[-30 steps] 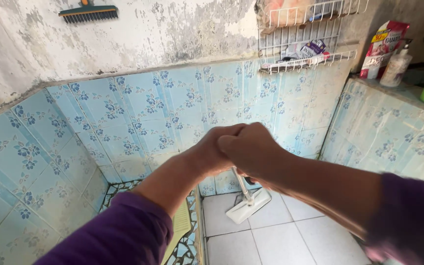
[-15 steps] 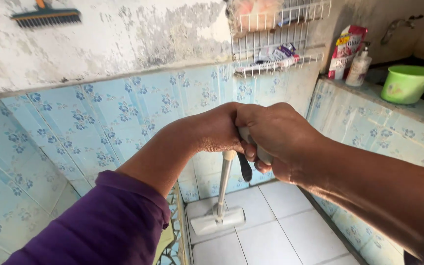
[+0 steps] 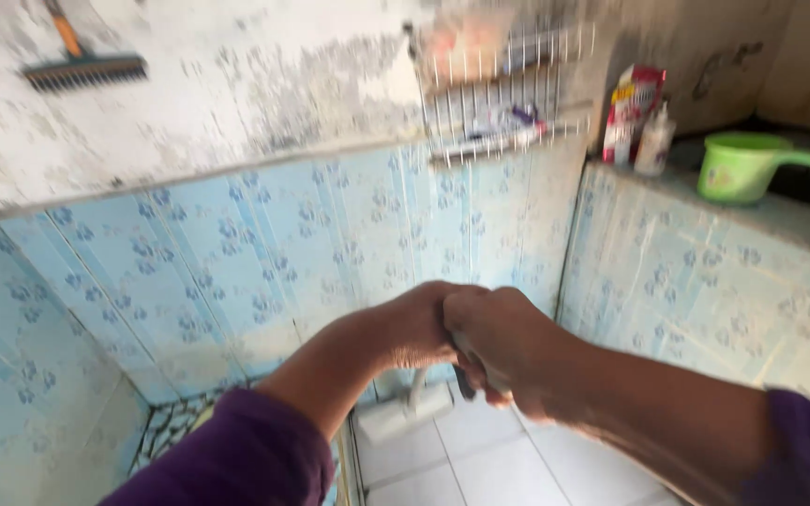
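Both hands are bunched together at the top of a long-handled floor scrubber. The left hand & right hand touch each other, fists closed round the grip end. A dark bit of grip pokes out under the right hand; the rest is hidden by the fingers.

The scrubber handle drops steeply from the hands to a pale flat scrubber head, which sits on the white tile floor right at the foot of the blue flower-tiled wall, near the corner w/ the tiled ledge. The frame is blurry, so detail is soft.

Handling, as a guess: light, stiff metal pole w/ a plastic head. It's likely wet, so slippery on bare tube; best held at the grip end as now, one fist stacked by the other.

Around: a brush hangs high on the wall at left, a wire rack at top centre, and a green dipper, pouch & bottle on the ledge top.
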